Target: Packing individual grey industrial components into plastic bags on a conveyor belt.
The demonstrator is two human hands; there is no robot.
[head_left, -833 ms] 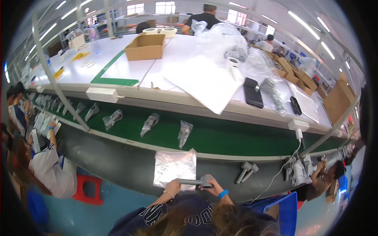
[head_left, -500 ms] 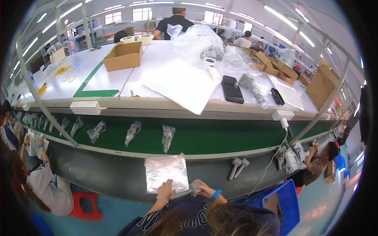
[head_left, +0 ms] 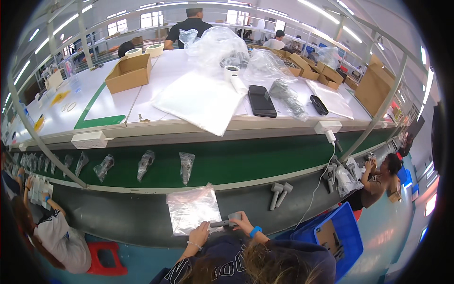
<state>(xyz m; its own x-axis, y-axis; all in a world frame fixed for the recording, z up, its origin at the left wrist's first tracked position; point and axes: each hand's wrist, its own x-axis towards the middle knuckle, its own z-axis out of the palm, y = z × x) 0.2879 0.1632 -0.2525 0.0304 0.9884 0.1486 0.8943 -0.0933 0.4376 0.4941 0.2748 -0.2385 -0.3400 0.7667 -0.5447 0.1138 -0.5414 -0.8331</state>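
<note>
Both my hands are on one grey handheld device, which has a slim handle and a wider, blocky head. My left hand is closed around the handle's end. At the head end, my right hand grips it, with a blue band on that wrist. The device lies almost level over the near edge of a stack of clear plastic bags on the dark bench. Two similar grey devices rest on the bench to the right.
Several bagged devices lie along the green belt. Above it, a white shelf holds a phone, a carton and plastic sheets. A blue bin stands at my right. Co-workers sit on both sides; a white cable crosses the bench.
The view has shifted, so the scene sits further left. My hands have raised the grey device slightly and turned it nearer to level, its head now more visible.
</note>
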